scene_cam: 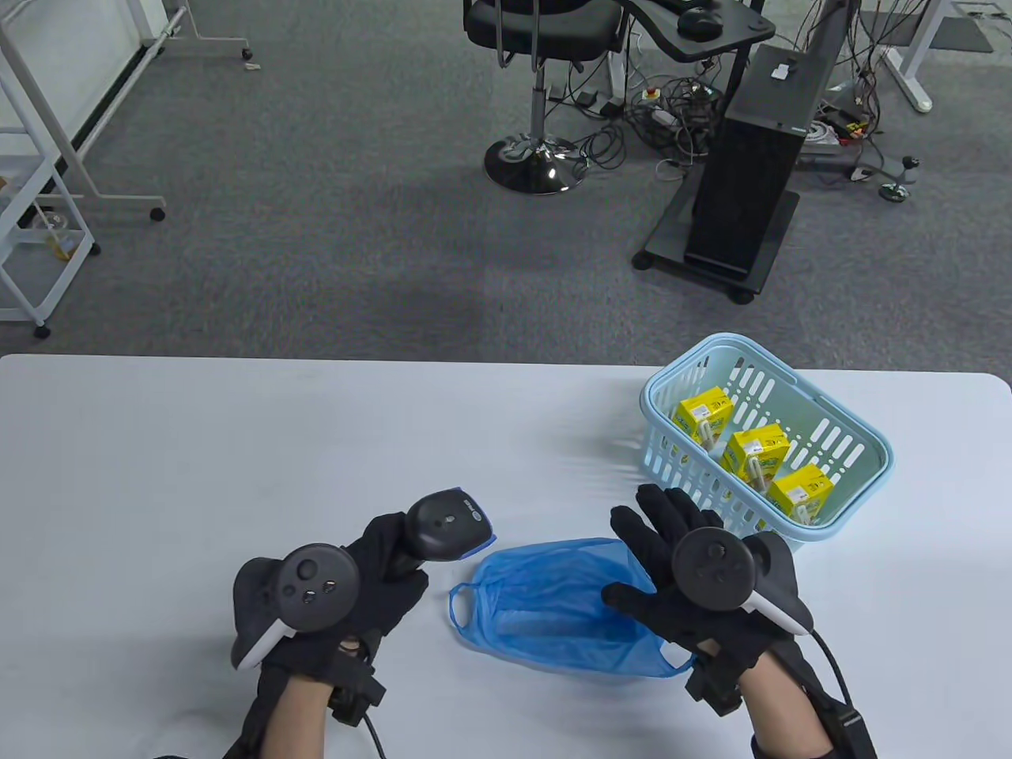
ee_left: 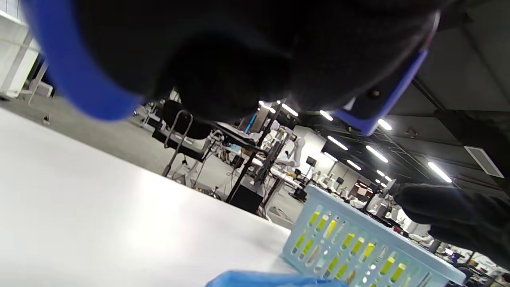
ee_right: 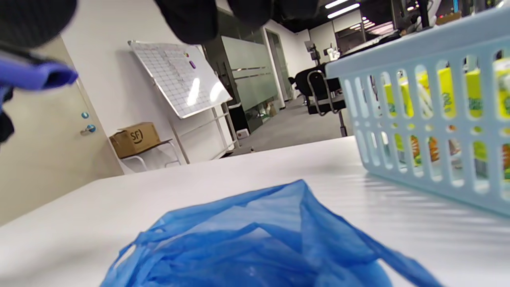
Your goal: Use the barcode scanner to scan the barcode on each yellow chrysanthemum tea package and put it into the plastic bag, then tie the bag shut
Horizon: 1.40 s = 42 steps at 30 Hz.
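My left hand (scene_cam: 387, 557) grips the handle of a dark barcode scanner (scene_cam: 449, 528) with a blue trim, its head raised above the table and pointing right. A blue plastic bag (scene_cam: 557, 605) lies flat on the white table (scene_cam: 237, 443) between my hands, and it fills the bottom of the right wrist view (ee_right: 255, 243). My right hand (scene_cam: 660, 545) hovers over the bag's right side with straight fingers, holding nothing. Three yellow chrysanthemum tea packages (scene_cam: 757, 455) stand in a light blue basket (scene_cam: 862, 443) just beyond that hand. The scanner's underside (ee_left: 223, 52) blocks the top of the left wrist view.
The basket (ee_right: 422, 119) stands at the table's right side near the far edge. Beyond the table are a grey carpet, an office chair (scene_cam: 538, 47), a black computer tower (scene_cam: 751, 174) on a wheeled stand, and tangled cables.
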### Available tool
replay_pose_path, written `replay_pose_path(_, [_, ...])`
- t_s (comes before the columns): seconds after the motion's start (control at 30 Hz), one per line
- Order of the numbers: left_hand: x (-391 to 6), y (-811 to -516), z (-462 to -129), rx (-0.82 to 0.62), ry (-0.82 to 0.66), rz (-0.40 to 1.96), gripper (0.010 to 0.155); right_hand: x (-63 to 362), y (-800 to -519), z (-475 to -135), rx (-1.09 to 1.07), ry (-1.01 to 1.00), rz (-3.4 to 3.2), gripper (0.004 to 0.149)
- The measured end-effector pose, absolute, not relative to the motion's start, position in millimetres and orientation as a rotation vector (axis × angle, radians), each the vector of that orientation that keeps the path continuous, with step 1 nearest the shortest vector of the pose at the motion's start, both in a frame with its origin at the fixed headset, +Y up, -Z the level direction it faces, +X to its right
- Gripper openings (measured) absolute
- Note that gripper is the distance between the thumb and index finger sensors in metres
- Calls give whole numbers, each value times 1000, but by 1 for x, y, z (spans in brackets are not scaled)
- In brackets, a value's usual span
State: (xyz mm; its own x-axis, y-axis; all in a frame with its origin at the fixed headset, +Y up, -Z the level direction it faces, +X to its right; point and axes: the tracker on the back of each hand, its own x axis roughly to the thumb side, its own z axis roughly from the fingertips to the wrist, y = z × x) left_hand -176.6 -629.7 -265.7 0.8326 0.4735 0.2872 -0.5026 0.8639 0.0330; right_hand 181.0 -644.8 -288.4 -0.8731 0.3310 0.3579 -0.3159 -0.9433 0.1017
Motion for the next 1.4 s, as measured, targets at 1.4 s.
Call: replay_pose_path(1.4, [-162, -604, -266, -48, -507, 512, 59, 207, -557, -286, 274, -212, 3095, 93])
